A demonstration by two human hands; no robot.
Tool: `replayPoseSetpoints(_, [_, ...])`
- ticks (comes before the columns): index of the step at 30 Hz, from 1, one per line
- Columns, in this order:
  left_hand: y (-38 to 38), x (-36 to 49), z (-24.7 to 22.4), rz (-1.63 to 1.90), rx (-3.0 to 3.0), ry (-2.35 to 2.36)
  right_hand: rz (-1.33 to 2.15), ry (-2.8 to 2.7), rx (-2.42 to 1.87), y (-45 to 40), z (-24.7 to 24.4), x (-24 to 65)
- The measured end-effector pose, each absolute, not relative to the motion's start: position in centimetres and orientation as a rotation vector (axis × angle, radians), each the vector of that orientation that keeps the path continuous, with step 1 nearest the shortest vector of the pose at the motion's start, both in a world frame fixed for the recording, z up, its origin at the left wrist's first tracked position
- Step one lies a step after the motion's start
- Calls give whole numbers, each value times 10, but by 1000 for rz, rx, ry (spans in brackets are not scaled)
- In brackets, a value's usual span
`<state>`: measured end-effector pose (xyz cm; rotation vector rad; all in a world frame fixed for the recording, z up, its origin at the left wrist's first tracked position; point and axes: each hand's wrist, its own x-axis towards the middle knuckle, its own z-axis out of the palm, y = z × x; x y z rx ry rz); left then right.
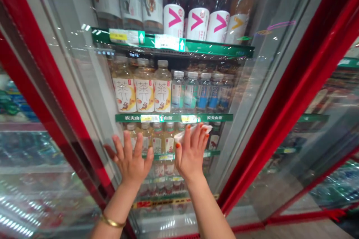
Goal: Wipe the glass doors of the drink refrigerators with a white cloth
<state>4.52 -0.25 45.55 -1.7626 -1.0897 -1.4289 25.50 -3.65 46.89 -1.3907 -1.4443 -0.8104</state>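
Note:
My left hand [133, 162] is spread with its fingers apart near the glass door, nothing in it, a gold bangle [113, 222] on the wrist. To its right, my right hand [192, 153] presses a white cloth or tissue [181, 134] against the glass. The cloth shows between and beyond its fingers, which have orange-red nails. Behind the glass, green-edged shelves [218, 117] carry rows of drink bottles [162, 89]. Parts of the lower bottles are hidden behind both hands.
Red door frames [280, 93] slant down on the right and on the left [56, 93]. Further glass cases with bottles stand at both sides. Larger bottles [200, 18] fill the top shelf. Reflections lie across the glass.

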Motion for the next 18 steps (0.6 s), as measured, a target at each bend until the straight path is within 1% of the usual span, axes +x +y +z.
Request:
replayPoseSetpoints(2, [-4,45,456,-1405,-1754,-1107,-862,-1517,-1393,-45,447,249])
replayPoseSetpoints(5, [-7,43,458,-1356,-1733,-1107,-792,-1338,-1490,-55,429,286])
replayPoseSetpoints(8, [-12,40,462,-1350,-1665,-1090,-679,-1158,-1489,-50,455,319])
replayPoseSetpoints(10, [-12,37,464,-1394,-1629,-1080,-687,-1185,-1424,-42,481,308])
replayPoseSetpoints(12, [-10,33,462,-1440,-1615,-1059,-725,-1323,-1372,-39,493,275])
replayPoseSetpoints(13, [-8,32,461,-1446,-1612,-1042,-747,-1413,-1359,-40,490,258])
replayPoseSetpoints(15, [-4,30,457,-1420,-1599,-1018,-784,-1555,-1359,-47,469,235])
replayPoseSetpoints(18, [1,29,453,-1364,-1602,-1018,-775,-1488,-1433,-56,435,252])
